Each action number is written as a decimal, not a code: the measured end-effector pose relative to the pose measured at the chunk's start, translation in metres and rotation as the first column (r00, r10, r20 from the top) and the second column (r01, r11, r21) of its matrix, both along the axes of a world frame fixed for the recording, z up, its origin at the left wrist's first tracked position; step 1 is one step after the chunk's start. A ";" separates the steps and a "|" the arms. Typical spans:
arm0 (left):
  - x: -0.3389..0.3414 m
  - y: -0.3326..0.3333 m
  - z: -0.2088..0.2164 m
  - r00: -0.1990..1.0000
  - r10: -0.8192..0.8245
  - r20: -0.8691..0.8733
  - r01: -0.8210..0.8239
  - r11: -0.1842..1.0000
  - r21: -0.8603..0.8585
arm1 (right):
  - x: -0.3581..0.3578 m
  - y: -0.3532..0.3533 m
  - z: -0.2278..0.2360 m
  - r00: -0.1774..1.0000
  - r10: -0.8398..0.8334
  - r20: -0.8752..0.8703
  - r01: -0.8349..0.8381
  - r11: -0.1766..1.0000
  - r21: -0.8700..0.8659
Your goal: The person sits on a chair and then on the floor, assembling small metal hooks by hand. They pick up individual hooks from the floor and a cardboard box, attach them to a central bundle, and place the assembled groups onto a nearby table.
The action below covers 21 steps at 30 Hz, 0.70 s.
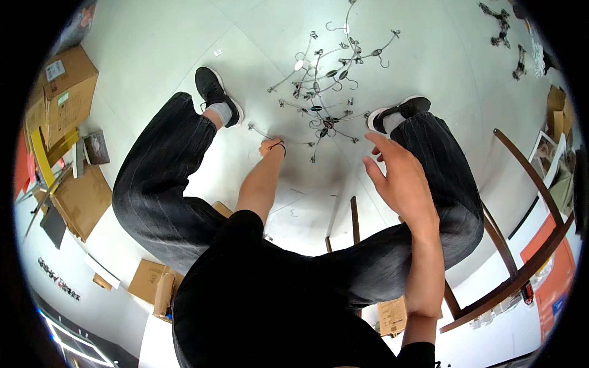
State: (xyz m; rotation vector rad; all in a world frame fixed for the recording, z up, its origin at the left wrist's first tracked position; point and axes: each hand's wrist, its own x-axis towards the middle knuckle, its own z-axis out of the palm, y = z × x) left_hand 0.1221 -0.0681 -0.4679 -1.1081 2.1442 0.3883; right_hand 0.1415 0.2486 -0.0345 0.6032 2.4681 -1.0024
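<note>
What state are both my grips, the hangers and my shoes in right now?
Left grip: closed
Right grip: open, holding nothing
Nearest hanger: held in the left grip
Other hangers: loose, overlapping on the floor
Left shoe: worn
Right shoe: worn

Metal clip hangers (pixel 332 73), loosely heaped on a pale floor (pixel 429 73).
The thin, curved bars overlap at varied angles, bearing clips, hooks and dark or whitish ovals; one hanger (pixel 261 132), just beside the heap, is gripped near its middle, its bar slanting, both ends exposed.
</note>
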 end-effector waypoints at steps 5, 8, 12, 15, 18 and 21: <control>0.026 0.002 0.000 0.967 -0.211 -0.143 0.237 0.951 0.200 | -0.014 0.006 0.004 0.991 0.135 0.007 -0.134 0.965 0.224; 0.002 0.052 0.098 0.937 -0.261 -0.231 0.346 0.775 0.529 | -0.017 0.004 -0.006 0.996 0.084 0.031 -0.089 0.977 0.196; -0.044 0.116 0.200 0.961 -0.080 -0.264 0.276 0.325 0.905 | -0.020 -0.003 -0.021 0.985 -0.007 0.170 -0.028 0.978 0.205; -0.085 0.186 0.332 0.747 -0.438 -0.500 0.593 0.099 0.799 | -0.021 0.003 -0.032 0.971 -0.238 0.016 0.232 0.958 0.171; -0.108 0.211 0.390 0.767 -0.429 -0.477 0.478 -0.113 0.871 | -0.023 0.021 -0.027 0.879 -0.471 -0.076 0.457 0.877 -0.148; -0.131 0.213 0.371 0.902 -0.283 -0.325 0.308 -0.104 0.946 | -0.014 0.050 -0.016 0.704 -0.690 -0.168 0.642 0.719 -0.266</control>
